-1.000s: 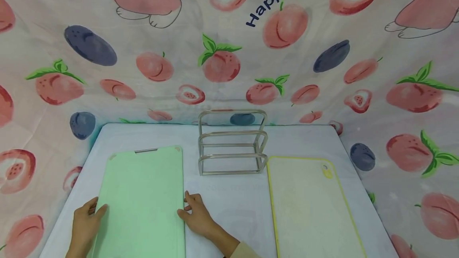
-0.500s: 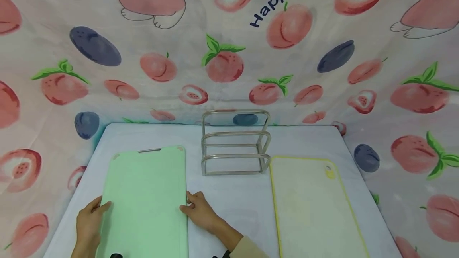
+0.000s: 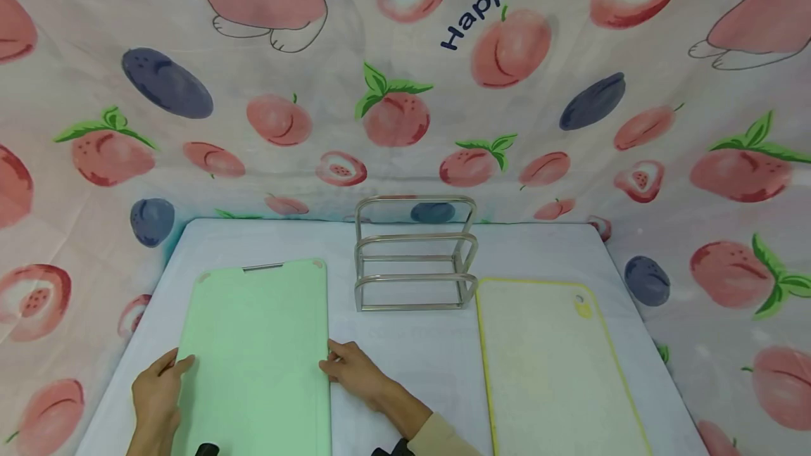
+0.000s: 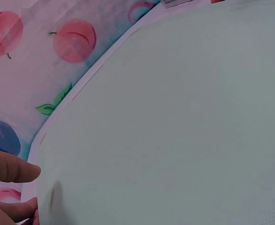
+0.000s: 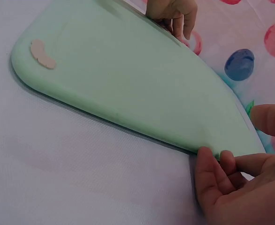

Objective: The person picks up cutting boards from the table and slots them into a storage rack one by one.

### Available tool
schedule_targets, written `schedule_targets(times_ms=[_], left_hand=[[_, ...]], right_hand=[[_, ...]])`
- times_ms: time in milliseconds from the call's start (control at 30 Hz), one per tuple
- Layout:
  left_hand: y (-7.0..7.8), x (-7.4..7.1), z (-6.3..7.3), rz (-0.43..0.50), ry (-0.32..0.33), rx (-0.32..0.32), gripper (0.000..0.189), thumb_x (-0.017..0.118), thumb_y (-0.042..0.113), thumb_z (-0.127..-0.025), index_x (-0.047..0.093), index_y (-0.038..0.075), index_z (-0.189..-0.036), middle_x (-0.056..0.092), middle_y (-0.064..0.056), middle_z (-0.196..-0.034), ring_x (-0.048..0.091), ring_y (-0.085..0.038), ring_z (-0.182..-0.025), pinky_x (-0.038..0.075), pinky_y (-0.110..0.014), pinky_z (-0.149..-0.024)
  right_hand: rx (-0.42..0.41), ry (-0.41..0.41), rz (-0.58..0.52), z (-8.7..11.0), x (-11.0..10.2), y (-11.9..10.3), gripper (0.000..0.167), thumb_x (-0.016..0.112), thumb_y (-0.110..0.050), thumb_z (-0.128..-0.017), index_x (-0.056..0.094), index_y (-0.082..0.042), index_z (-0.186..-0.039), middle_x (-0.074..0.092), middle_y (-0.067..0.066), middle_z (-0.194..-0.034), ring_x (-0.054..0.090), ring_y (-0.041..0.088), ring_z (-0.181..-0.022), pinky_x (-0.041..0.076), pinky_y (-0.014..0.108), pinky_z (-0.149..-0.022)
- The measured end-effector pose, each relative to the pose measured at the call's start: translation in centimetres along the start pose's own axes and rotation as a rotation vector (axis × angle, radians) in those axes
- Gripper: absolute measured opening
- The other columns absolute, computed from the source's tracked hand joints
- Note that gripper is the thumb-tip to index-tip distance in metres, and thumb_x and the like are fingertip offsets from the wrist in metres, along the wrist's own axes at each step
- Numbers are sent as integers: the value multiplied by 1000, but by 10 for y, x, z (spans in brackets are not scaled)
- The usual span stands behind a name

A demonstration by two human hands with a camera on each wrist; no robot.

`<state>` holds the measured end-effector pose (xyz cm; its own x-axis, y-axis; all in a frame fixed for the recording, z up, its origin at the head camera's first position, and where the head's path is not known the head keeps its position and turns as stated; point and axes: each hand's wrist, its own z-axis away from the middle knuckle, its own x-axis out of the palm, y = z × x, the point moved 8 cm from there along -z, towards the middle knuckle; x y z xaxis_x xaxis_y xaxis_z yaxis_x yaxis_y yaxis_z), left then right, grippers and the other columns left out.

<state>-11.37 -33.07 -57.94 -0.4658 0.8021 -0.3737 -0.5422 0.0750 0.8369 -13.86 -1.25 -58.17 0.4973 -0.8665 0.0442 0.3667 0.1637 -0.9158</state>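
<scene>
Here's your left grip (image 3: pixel 155 396) pinching one long edge of the green cutting board (image 3: pixel 253 343), your right grip (image 3: pixel 357 375) pinching the other, metal rack (image 3: pixel 415 278) nearby.

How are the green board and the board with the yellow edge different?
The green board is green nearly all over; the yellow-edged board is pale with a yellow rim.
The green board has a narrow strip on its top edge; the yellow-edged board has a yellow corner patch.
The left hand and right hand hold the green board; neither touches the yellow-edged board.
Both are flat, with rounded corners.
</scene>
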Motion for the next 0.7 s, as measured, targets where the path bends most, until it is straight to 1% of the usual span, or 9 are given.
schedule_targets(times_ms=[100,200,300,367,467,567,700], left_hand=[[0,0,0,31,14,-14,58,62,19,-92,42,-6,-140,48,-2,-113,42,-7,-100,33,-8,-75],[1,0,-1,38,24,-16,57,64,17,-91,44,-6,-139,50,10,-98,41,-3,-93,34,-10,-73],[2,-2,-1,41,32,-24,56,64,16,-90,45,-6,-138,49,17,-89,41,-4,-91,36,-10,-70],[2,-2,-1,51,34,-28,56,64,15,-90,45,-6,-139,49,18,-88,42,-4,-90,37,-9,-67],[3,-2,-1,62,37,-32,56,63,15,-91,44,-4,-140,49,16,-92,42,-3,-89,37,-7,-65],[6,-3,1,65,48,1,53,62,11,-91,45,-4,-139,49,15,-94,42,-2,-88,37,-6,-65],[10,-6,4,70,77,44,50,58,-1,-89,47,-6,-137,49,13,-95,42,-2,-87,38,-5,-66]], right_hand=[[2,-13,-114,0,-3,2,56,54,-17,-98,32,7,-145,46,7,-110,54,17,-105,47,30,-93],[3,-22,-234,0,-5,5,52,51,-13,-99,34,9,-143,52,10,-111,57,20,-105,47,31,-94],[-8,-22,-272,0,-5,6,51,51,-13,-99,35,9,-142,55,10,-109,58,19,-102,48,30,-93],[-21,-9,-284,1,-5,6,50,51,-13,-99,36,9,-142,54,10,-108,58,18,-101,48,29,-92],[-48,18,-283,3,-6,7,49,50,-11,-99,37,8,-142,52,8,-108,57,17,-101,48,28,-92],[-84,42,-282,4,-8,5,46,50,-7,-99,39,6,-141,51,8,-107,55,17,-99,49,27,-90],[-134,61,-268,6,-9,3,43,51,-3,-98,42,8,-139,54,8,-103,58,16,-95,51,28,-87]])
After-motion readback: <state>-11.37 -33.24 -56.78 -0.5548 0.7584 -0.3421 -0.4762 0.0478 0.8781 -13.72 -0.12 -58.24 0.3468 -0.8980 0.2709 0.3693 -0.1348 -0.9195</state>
